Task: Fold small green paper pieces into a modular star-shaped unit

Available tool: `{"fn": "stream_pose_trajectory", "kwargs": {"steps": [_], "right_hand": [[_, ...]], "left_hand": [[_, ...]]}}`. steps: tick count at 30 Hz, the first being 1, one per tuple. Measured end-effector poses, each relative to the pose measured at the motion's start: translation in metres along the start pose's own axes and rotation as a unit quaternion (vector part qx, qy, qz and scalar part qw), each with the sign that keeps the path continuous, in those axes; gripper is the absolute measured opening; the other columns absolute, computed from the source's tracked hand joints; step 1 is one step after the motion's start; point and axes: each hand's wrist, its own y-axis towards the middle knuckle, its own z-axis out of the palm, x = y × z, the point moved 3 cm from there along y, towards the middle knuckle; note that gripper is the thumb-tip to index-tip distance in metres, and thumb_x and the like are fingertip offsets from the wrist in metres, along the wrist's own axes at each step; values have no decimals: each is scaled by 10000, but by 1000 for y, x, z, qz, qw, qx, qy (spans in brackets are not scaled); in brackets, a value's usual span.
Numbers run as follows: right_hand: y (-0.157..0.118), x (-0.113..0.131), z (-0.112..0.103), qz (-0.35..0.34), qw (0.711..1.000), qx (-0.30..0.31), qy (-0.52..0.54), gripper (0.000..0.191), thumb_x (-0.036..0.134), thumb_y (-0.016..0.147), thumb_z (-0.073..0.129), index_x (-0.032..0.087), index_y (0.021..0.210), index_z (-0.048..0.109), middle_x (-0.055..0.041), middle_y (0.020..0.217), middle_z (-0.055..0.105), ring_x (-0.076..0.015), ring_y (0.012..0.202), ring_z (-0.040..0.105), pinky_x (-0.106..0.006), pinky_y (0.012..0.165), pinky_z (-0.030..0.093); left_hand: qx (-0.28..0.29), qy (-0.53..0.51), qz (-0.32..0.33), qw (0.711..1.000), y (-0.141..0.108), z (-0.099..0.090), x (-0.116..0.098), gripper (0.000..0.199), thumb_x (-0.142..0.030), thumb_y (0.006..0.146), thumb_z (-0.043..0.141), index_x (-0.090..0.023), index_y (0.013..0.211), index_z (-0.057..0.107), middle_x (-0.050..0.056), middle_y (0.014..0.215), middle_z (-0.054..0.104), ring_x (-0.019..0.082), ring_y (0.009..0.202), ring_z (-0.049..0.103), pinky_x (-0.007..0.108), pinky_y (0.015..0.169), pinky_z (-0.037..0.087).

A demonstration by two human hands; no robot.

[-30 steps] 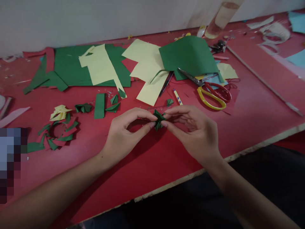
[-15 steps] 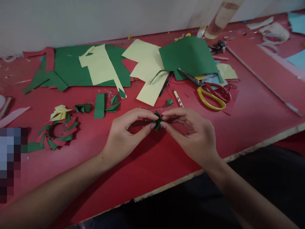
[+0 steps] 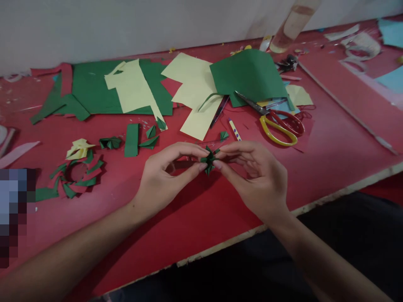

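Between my two hands, just above the red tabletop (image 3: pixel 201 235), is a small folded green paper piece (image 3: pixel 208 160) with pointed flaps. My left hand (image 3: pixel 166 172) pinches its left side between thumb and forefinger. On its right side, the thumb and forefinger of my right hand (image 3: pixel 258 176) pinch it too. Beyond my fingers lie a small green folded bit (image 3: pixel 223 136) and a cream stick with purple dots (image 3: pixel 234 129). Left of my left hand are a green paper strip (image 3: pixel 131 139), green folded pieces (image 3: pixel 149 142) and a red-and-green folded paper ring (image 3: pixel 76 174).
Scissors with yellow and red handles (image 3: pixel 278 129) lie right of centre. Green sheets (image 3: pixel 94 88) and cream paper (image 3: pixel 192 84) spread along the back. A bottle of liquid (image 3: pixel 292 27) stands by the wall. A yellow folded piece (image 3: pixel 80 149) touches the ring. The table's rough edge (image 3: pixel 220 247) runs in front.
The right fingertips have shifted slightly right, and the green folded piece looks a little more spread open. Both hands keep their pinch on it.
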Motion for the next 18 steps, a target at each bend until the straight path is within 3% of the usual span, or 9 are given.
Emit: {"fn": "stream_pose_trajectory", "kwargs": {"steps": [7,18], "right_hand": [[-2,2,4,60,993,-13,104,297,45,842,732,260,1027,645,29,952,730,-119,905,737,-234,855,634],[-1,-1,7,97,988,-7,121,217,40,825,744,224,922,680,28,888,727,-111,843,732,-209,798,632]], "left_hand": [[9,-51,-27,998,-1,0,-1,194,-83,836,764,-210,983,766,8,1049,772,115,1021,716,172,899,587],[5,-32,-50,998,-1,1,2,196,-89,822,775,-200,982,755,3,1018,763,107,978,712,165,898,585]]}}
